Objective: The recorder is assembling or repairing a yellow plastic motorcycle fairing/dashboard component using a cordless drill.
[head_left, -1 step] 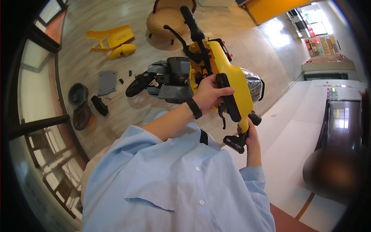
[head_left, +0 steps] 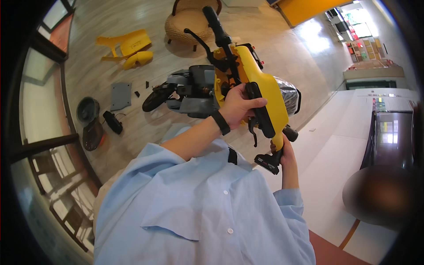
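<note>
A partly stripped electric scooter with a yellow front panel (head_left: 269, 82) stands before me. My left hand (head_left: 238, 106) is closed on the edge of the long black dashboard (head_left: 259, 110), its thumb lying across the top and its other fingers partly hidden. Close to the scooter's right handlebar grip (head_left: 289, 133), my right hand (head_left: 288, 155) is wrapped round the handle of a cordless drill. The black battery base of the drill (head_left: 267, 163) points toward me; its tip is out of sight. The left handlebar grip (head_left: 212, 18) and brake lever (head_left: 197, 40) stick out at the far side.
Yellow body panels (head_left: 132, 44), a grey flat panel (head_left: 121, 96), a dark grey tub-like part (head_left: 88, 110) and a small black part with a cable (head_left: 114, 122) lie on the floor to the left. A wicker chair (head_left: 190, 27) stands beyond. White surfaces (head_left: 329, 150) lie at right.
The view has shifted very slightly. Both hands keep their hold, and nothing else has visibly moved.
</note>
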Demonstrator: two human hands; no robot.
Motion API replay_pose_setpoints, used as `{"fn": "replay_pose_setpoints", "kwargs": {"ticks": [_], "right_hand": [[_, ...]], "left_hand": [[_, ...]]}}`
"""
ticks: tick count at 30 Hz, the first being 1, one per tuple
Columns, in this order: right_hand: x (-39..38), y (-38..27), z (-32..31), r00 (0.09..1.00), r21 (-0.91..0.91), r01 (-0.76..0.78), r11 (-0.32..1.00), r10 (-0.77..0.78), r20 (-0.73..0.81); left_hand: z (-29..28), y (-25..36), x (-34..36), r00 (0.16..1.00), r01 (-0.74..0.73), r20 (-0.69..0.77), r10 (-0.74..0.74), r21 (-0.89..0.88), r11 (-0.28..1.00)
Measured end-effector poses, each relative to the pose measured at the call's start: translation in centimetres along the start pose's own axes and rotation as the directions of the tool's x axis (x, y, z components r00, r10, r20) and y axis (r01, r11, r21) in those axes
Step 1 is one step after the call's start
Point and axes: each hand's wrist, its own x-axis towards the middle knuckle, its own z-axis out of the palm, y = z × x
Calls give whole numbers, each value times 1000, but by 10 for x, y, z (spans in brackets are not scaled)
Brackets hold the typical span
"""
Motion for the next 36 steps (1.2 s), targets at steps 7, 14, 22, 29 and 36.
{"fn": "replay_pose_setpoints", "kwargs": {"ticks": [7,14,22,29,36], "right_hand": [[-2,6,8,999,-5,-23,1000,23,-41],[0,10,10,996,-67,24,997,-30,-86],[1,12,10,994,-67,14,998,-21,-109],[0,22,4,995,-63,62,996,-66,-71],[-11,34,15,995,48,75,996,-71,-74]], "left_hand": [[-2,3,1,999,28,21,-29,27,999],[1,7,8,983,130,-126,-131,-23,991],[9,7,26,961,102,-228,-155,-230,968],[10,-2,12,992,19,-126,-15,36,999],[21,-2,-5,949,7,-309,56,200,980]]}}
